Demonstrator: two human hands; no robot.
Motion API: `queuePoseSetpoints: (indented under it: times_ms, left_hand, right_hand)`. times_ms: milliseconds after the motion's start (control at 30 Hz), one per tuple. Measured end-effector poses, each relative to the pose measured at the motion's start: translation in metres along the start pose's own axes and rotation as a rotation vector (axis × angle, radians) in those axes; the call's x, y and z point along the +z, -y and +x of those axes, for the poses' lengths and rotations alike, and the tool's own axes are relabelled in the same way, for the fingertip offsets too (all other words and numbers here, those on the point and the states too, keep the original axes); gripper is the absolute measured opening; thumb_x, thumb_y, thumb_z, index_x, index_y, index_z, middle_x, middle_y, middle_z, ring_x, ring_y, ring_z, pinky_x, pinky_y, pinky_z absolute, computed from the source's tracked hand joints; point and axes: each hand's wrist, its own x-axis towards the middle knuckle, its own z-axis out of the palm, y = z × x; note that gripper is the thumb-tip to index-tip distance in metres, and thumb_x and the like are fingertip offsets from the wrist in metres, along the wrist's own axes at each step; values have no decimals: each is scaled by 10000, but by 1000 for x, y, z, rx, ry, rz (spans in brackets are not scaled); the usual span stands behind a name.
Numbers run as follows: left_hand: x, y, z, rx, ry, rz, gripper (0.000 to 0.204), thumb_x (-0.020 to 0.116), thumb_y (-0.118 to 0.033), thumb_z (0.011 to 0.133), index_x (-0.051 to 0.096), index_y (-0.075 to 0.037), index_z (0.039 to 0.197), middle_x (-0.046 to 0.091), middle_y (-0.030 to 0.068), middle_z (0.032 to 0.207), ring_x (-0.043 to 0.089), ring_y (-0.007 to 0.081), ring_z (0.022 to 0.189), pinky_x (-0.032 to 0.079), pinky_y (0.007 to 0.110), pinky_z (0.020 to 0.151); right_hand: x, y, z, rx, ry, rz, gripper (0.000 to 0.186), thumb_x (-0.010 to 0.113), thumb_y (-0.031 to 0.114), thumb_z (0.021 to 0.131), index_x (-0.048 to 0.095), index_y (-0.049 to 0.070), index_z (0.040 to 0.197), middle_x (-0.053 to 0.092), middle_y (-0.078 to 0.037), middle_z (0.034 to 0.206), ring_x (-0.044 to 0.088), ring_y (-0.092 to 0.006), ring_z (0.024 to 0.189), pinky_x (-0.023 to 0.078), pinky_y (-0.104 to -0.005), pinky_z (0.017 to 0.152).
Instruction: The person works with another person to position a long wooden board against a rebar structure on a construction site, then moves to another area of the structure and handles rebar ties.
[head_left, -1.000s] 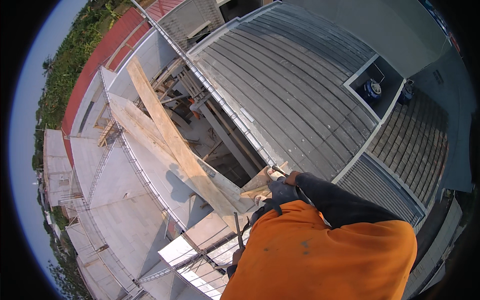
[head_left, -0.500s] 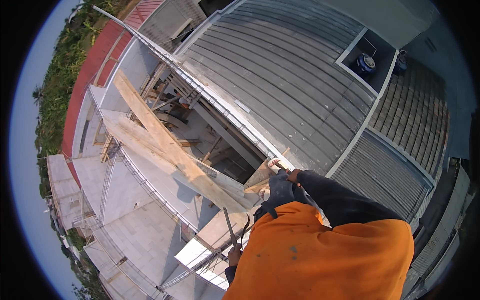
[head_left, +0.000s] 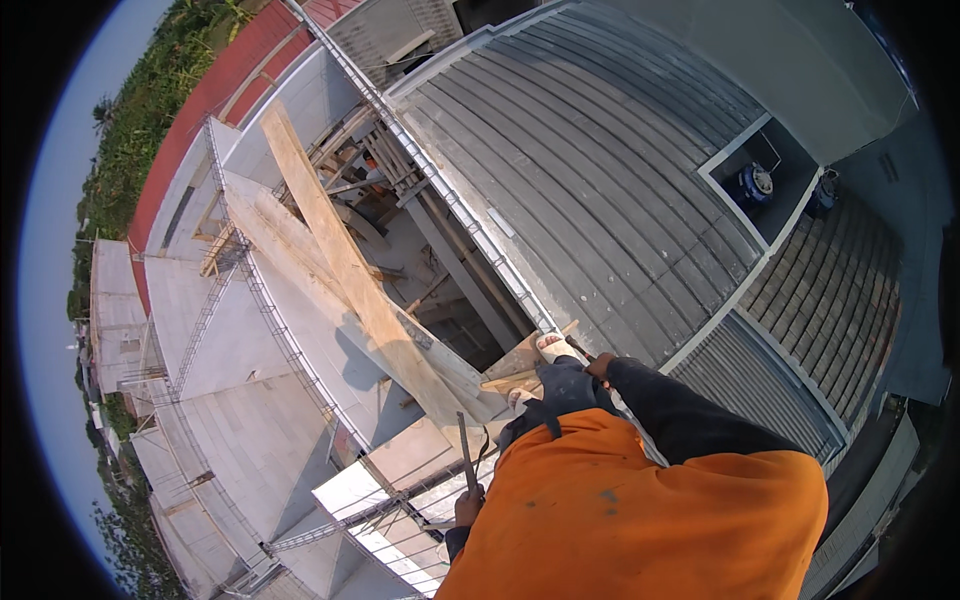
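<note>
One bar (head_left: 466, 450): dark, slim, pointing up beside the shirt (head_left: 640, 500); the left hand (head_left: 468, 508) had its lower end gripped.
Right hand (head_left: 600, 367): fingers curled round what looked like a dark handle (head_left: 577, 347), just off the roof's (head_left: 600, 180) near-left edge, by a sandal (head_left: 549, 346).
Plank (head_left: 333, 250): already laid, running from the opening's (head_left: 455, 335) far-left corner down its left edge to near the feet.
Rebar (head_left: 440, 186): in place along the roof's left edge but bare, so unfinished, I'd guess.
Opening: mostly uncovered between plank and roof, so plenty left there imo.
Hard to see: the handle's far end was too small to make out, the shirt hid most of the left forearm, and an orange patch (head_left: 374, 172) at the opening's far end, maybe a co-worker, was a blur.
</note>
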Motion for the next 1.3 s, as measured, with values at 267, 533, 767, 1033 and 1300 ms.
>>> queuePoseSetpoints:
  times_ms: [267,533,767,1033,1300]
  left_hand:
    - [60,51,8,135,-97,1,354,546,-449,997,673,-119,1021,671,241,902,659,428,884,503,489,765]
    - [47,22,-2,165,-57,93,191,628,-223,889,717,-220,1058,693,203,1001,669,414,974,535,478,828]
    - [59,14,-3,34,-25,-215,214,620,-265,909,748,-193,1065,699,219,1029,692,371,961,543,428,825]
    - [75,43,-28,-97,-36,-619,341,561,-323,992,674,-14,1084,669,162,795,655,291,700,526,385,646]
    - [118,63,-38,-447,-127,-1154,463,526,-378,1023,647,63,952,596,88,676,566,186,567,446,343,552]
  right_hand:
    - [-12,16,-15,14,-7,-49,514,696,439,890,685,-72,946,656,-142,661,663,-238,526,563,-435,510]
    - [-18,38,-41,24,-64,29,407,719,357,915,631,-39,919,589,-97,615,568,-202,432,490,-404,423]
    - [-25,34,-53,-7,-85,4,443,702,388,920,634,-44,992,590,-111,626,556,-197,447,491,-398,434]
    - [-12,62,-72,-43,-87,-115,431,708,398,915,631,-26,923,598,-111,633,564,-194,466,478,-380,437]
    - [-12,61,-84,-25,-79,-148,468,712,400,914,631,-54,990,590,-109,629,556,-191,459,472,-376,425]
